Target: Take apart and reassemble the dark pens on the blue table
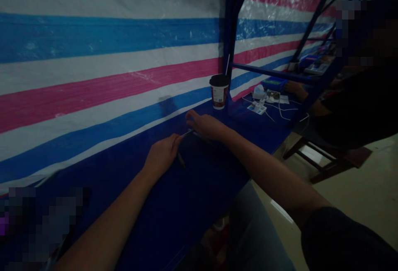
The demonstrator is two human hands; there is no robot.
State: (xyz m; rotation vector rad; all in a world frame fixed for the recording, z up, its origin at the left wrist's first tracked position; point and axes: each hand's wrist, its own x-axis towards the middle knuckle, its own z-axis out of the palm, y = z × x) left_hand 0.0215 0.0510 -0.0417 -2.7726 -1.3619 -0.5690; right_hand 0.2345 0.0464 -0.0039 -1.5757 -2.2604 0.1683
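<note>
My left hand (163,154) is closed in a pinch on a thin dark tool (184,146) whose metal tip points toward my right hand. My right hand (203,125) rests on the dark blue table (174,204), fingers curled over something small and flat that I cannot make out. The two hands almost meet at the tool's tip. Both forearms stretch out over the table from below.
A paper cup with a dark lid (219,91) stands beyond my right hand. Farther right lie white cables and small devices (264,103), with another person's hand (295,88) among them. A striped tarpaulin (93,64) and blue metal frame (230,26) back the table. A wooden stool (326,159) stands at right.
</note>
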